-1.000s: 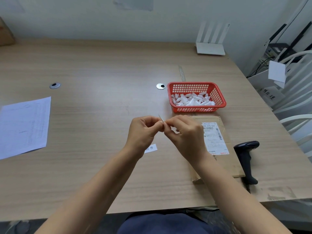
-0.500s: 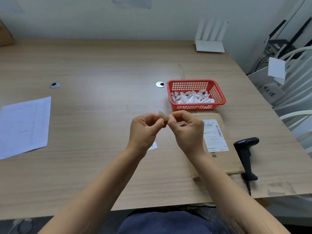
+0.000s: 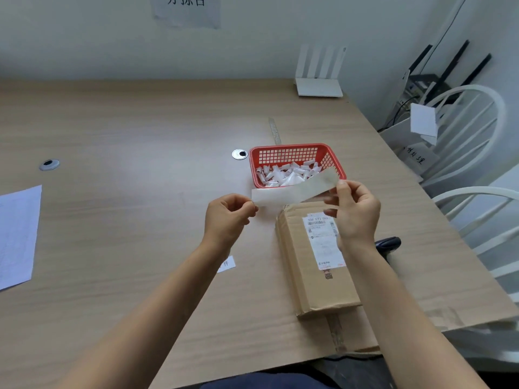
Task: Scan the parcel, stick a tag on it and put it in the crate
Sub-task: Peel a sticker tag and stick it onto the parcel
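Observation:
A flat brown cardboard parcel (image 3: pixel 311 279) with a white shipping label lies on the table at the right. Above its far end I hold a long white tag strip (image 3: pixel 295 190) stretched out between both hands. My left hand (image 3: pixel 227 217) pinches the strip's left end. My right hand (image 3: pixel 355 211) pinches its right end, raised a little higher. A black handheld scanner (image 3: pixel 389 244) lies right of the parcel, mostly hidden behind my right wrist.
A red plastic basket (image 3: pixel 331 155) with several rolled white tags stands just beyond my hands. A small white paper label (image 3: pixel 227 264) lies under my left forearm. A white sheet (image 3: pixel 16 237) lies at far left, a white router (image 3: pixel 318 89) at the back, white chairs (image 3: pixel 471 153) to the right.
The tag was rolled up small between my fingertips; my hands have moved apart and pulled it out into a long strip. The camera view has tilted up and shifted.

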A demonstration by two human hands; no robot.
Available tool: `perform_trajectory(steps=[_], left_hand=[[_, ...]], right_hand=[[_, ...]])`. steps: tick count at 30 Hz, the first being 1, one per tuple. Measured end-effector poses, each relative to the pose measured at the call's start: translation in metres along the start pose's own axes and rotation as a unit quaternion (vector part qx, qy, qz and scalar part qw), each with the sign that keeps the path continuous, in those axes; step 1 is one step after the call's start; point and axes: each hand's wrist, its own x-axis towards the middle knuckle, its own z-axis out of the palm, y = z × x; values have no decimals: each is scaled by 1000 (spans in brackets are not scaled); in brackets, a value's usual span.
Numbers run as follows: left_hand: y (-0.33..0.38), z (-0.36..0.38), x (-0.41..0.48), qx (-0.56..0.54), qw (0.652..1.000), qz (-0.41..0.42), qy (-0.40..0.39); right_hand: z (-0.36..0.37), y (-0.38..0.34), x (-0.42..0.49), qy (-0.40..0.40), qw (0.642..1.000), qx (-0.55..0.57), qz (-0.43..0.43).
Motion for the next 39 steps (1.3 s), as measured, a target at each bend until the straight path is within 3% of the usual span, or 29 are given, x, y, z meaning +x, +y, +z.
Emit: perform_trajectory(steps=[5, 10, 18, 27, 39], left_hand=[[-8, 35, 38, 25, 999, -20, -3], [-17, 80, 109, 74, 997, -35, -10], [-34, 130, 215, 171, 983, -45, 42], [-65, 121, 233, 317, 946, -59, 41], [-68, 124, 238, 322, 945, -56, 15]], right_hand=[[-30, 1, 45, 91, 996, 10, 18], [-37, 12, 66, 53, 998, -30, 7], [-31, 28, 99, 12, 999, -35, 39], [-23, 39, 116, -14, 997, -38, 60], [-21, 43, 112, -45, 996, -39, 69]])
